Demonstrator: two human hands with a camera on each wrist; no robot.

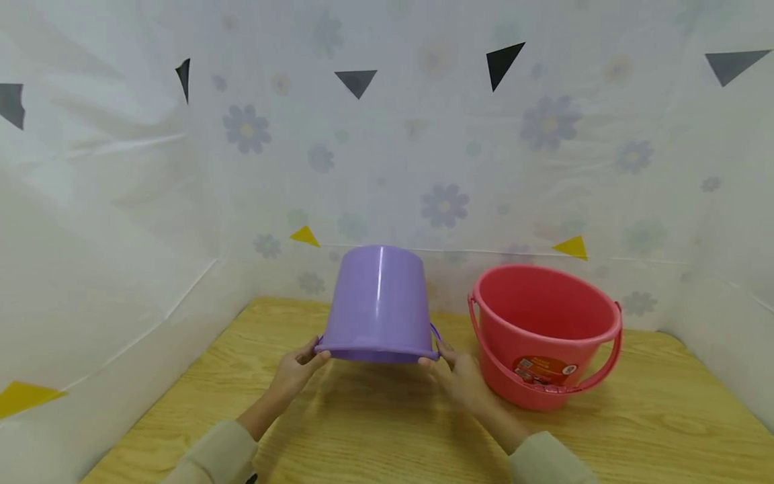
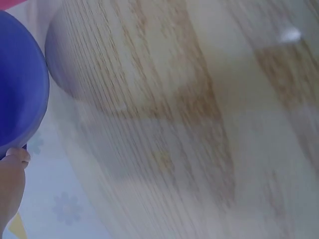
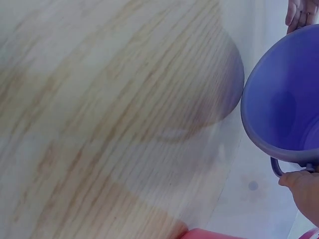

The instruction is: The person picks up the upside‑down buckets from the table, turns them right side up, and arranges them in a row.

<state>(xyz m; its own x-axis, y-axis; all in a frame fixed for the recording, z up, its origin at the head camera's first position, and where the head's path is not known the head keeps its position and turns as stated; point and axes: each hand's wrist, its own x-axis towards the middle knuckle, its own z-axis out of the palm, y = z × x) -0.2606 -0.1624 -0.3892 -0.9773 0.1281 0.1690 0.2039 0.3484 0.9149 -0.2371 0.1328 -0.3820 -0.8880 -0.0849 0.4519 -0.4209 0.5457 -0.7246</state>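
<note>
A purple bucket (image 1: 381, 296) is held upside down, its mouth tilted toward me and its near rim raised over the wooden table. My left hand (image 1: 297, 368) grips the rim on the left side, thumb in front. On the right side my right hand (image 1: 459, 375) grips the rim near the handle. The right wrist view looks into the hollow of the purple bucket (image 3: 284, 94), with a loop of its handle (image 3: 275, 167) by the right hand (image 3: 305, 191). In the left wrist view, the left hand (image 2: 12, 181) holds the rim.
A red bucket (image 1: 544, 336) with a label stands upright to the right, close to my right hand, its handle hanging down in front. The wood-grain table (image 1: 375, 430) is enclosed by white flower-patterned sheeting (image 1: 387, 148) at the back and sides.
</note>
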